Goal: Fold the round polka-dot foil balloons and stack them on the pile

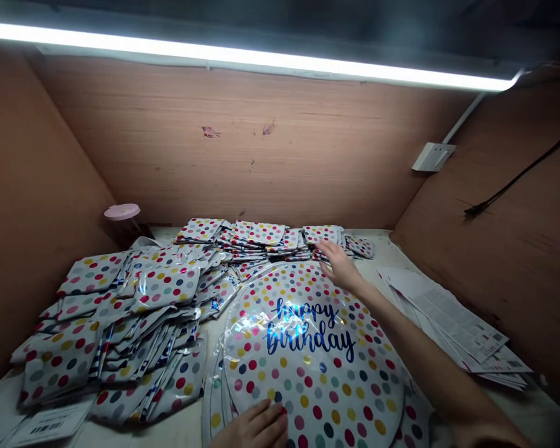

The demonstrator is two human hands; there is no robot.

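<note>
A stack of round, flat foil balloons [308,373], white with coloured dots and blue "happy birthday" lettering, lies in front of me. My left hand [254,426] rests on its near edge, fingers spread a little and nothing visible in them. Over the far right edge of the stack reaches my right hand [338,264], its fingers extended beside a row of folded dotted foil packets [259,235] along the back. It holds nothing that I can see. A large heap of similar folded packets [168,289] covers the left side.
Printed sheets [448,317] lie at the right. A pink-lidded container [122,213] stands at the back left, and a barcode card [51,426] is at the front left. Wooden panels enclose the table; a socket [433,157] and black cable [518,171] are at the right.
</note>
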